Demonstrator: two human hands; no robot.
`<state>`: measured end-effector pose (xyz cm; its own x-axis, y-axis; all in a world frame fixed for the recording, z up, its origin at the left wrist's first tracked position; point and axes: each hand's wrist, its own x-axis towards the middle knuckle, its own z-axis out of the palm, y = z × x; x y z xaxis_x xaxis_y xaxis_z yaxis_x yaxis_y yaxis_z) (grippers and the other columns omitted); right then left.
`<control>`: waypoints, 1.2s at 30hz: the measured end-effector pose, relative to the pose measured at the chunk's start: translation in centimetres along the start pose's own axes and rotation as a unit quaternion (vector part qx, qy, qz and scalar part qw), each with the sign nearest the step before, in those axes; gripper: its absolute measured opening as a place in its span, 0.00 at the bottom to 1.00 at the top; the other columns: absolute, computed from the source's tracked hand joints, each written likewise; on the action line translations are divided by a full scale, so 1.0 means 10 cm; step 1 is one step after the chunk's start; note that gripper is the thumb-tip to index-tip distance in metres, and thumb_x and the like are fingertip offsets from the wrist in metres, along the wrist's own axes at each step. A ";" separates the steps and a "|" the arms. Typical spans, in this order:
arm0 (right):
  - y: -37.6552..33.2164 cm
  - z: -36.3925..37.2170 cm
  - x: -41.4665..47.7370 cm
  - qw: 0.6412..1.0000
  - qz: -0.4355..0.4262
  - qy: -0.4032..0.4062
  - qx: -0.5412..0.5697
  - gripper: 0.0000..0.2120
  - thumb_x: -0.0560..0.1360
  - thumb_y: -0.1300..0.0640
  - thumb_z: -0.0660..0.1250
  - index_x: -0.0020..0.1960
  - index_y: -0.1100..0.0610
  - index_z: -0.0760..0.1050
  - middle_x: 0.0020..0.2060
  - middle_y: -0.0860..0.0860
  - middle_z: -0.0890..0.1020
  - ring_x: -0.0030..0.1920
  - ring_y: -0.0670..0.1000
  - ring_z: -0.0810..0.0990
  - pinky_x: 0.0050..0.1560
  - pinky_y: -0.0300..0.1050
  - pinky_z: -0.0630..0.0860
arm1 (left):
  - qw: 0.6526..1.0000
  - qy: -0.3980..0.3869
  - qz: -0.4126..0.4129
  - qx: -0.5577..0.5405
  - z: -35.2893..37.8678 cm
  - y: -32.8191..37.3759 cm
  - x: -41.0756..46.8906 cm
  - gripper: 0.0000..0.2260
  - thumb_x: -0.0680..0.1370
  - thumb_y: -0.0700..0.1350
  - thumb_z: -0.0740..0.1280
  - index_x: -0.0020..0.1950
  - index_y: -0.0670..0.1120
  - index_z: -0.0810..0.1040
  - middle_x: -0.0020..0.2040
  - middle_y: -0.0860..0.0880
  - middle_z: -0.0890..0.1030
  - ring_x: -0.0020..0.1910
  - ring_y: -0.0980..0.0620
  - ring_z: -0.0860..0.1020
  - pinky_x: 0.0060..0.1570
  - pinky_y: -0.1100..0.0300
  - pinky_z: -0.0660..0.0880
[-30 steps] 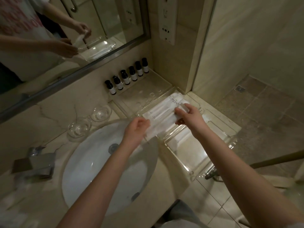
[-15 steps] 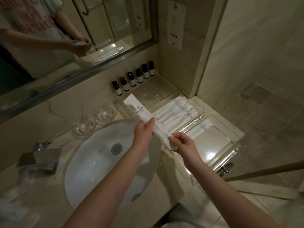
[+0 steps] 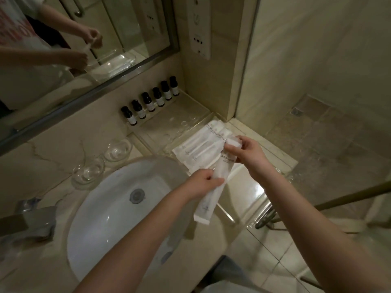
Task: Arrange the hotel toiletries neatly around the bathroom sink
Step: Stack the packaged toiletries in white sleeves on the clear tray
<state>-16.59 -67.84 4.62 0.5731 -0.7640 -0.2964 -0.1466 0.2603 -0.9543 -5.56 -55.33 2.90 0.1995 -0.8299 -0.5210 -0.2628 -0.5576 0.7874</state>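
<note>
The long white sachet (image 3: 213, 182) carries a line of dark print near its upper end, too small to read. The left hand (image 3: 204, 183) pinches it in a narrow grip at mid-length, and the right hand (image 3: 246, 156) holds its top end closed between fingers and thumb; the packet hangs tilted over the desk (image 3: 222, 233) edge. Just behind the right grip, more white sachets (image 3: 196, 148) lie side by side in a clear acrylic tray (image 3: 249, 187). Farther back, six dark bottles with pale labels (image 3: 151, 101) stand in a row below the mirror (image 3: 84, 49). Left of the left grip sit two glass bowls (image 3: 103, 161) and the white sink (image 3: 118, 216), faucet (image 3: 29, 220) beyond. The beige marble walls and tiled floor are dim.
</note>
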 end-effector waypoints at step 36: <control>1.11 -0.63 0.10 0.821 -0.017 0.090 -0.563 0.28 0.72 0.52 0.68 0.68 0.61 0.64 0.67 0.57 0.70 0.66 0.58 0.69 0.59 0.52 0.72 | 0.843 0.162 0.120 0.499 0.74 -0.53 0.44 0.17 0.58 0.52 0.78 0.43 0.52 0.80 0.34 0.52 0.76 0.35 0.51 0.77 0.34 0.58 0.76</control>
<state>-22.72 -69.42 -6.48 0.4791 -0.8605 -0.1731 -0.8437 -0.3971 -0.3613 -10.31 -56.19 -5.99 0.2320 -0.9624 -0.1413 -0.9633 -0.2475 0.1039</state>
